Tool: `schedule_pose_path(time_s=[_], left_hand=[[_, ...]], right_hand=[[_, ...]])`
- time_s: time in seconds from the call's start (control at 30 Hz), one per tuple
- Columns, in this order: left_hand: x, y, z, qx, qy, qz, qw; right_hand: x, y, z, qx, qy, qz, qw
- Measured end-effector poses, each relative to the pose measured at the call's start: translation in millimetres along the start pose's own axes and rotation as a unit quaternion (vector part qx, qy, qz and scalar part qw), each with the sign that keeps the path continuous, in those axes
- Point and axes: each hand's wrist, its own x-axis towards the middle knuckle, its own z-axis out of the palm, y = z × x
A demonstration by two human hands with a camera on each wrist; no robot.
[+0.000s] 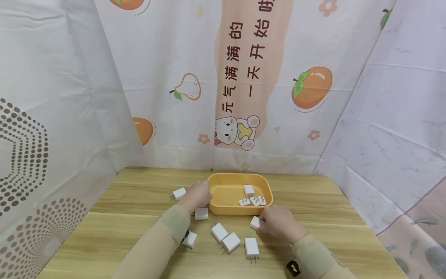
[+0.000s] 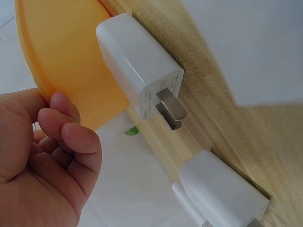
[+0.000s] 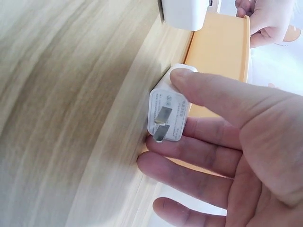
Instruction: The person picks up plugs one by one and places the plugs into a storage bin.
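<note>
Clearly, both hands are busy around the tray [image 1: 240, 210], which sits at the centre of the head view, just below the cloth [image 1: 167, 46]. The left hand [image 1: 198, 193] holds the tray's left end, its fingers bent and close together at the rim, probably to keep it from sliding on the table [image 1: 331, 217]. The right hand [image 1: 277, 221], right of centre and lower in the frame, has a charger [image 1: 255, 223] clamped between thumb and fingertips just in front of the tray's right corner; the lower fingers stand apart and free, as so small a block seems to need only a pinch. In the right wrist view the thumb lies on the charger's side, leaving its prongs [image 3: 163, 118] uncovered. Whether the block touches the wood is hard to tell from these angles. Inside the tray, at its right end, lie four chargers, three with prongs up, perhaps as they happened to land. Six loose chargers [image 1: 230, 243] lie on the table, from left of the tray to the lower centre, seemingly spread without order but all within reach.
</note>
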Motion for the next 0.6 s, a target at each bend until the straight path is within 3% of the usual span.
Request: schedule_pose_path(time_s=[0.6], left_hand=[[1.1,-1.6,2.1,-0.008,0.000,-0.002,1.0000]], right_hand=[[0.0,4.4,-2.9,-0.010,0.015,-0.008,1.000]])
